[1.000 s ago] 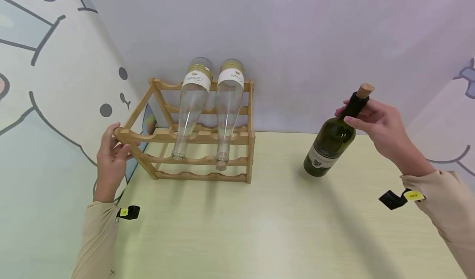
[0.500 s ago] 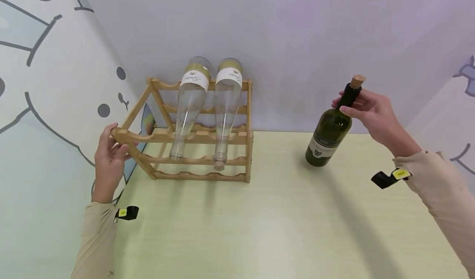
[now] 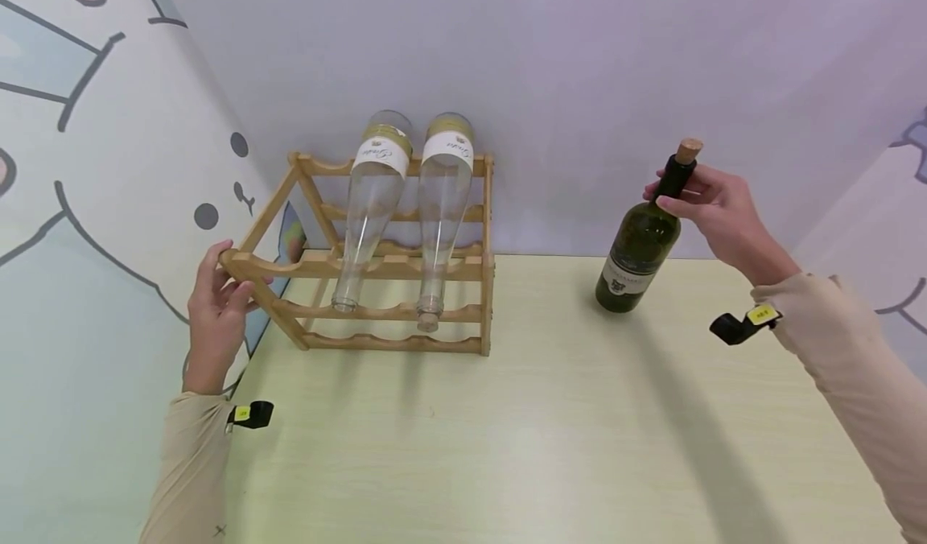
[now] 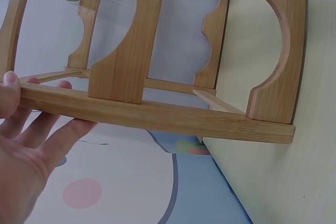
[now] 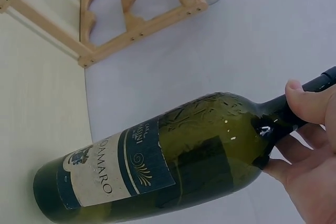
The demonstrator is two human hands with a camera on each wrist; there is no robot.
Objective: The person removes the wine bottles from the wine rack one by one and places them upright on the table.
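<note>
My right hand (image 3: 724, 212) holds a dark green wine bottle (image 3: 637, 250) by its neck, thumb on the near side. A cork (image 3: 689, 151) sticks out of the bottle's mouth. The bottle's base is at or just above the table; I cannot tell whether it touches. At the left, my left hand (image 3: 217, 311) grips the upper front corner of a wooden wine rack (image 3: 319, 267); in the left wrist view its thumb and fingers are around the rail (image 4: 173, 116). Two clear bottles lie on the rack's top tier, necks toward me: an uncorked bottle (image 3: 378, 198) and a corked bottle (image 3: 443, 198).
The pale wood table (image 3: 463, 439) runs back to a plain wall (image 3: 579, 85). A wall with cartoon drawings (image 3: 145, 190) stands close to the rack's left side. Scalloped lower rails (image 3: 391, 343) of the rack show beneath the clear bottles.
My right hand has moved the green bottle slightly back toward the wall, its neck shifting a little left. My left hand stays on the rack's corner, and the clear bottles lie as before.
</note>
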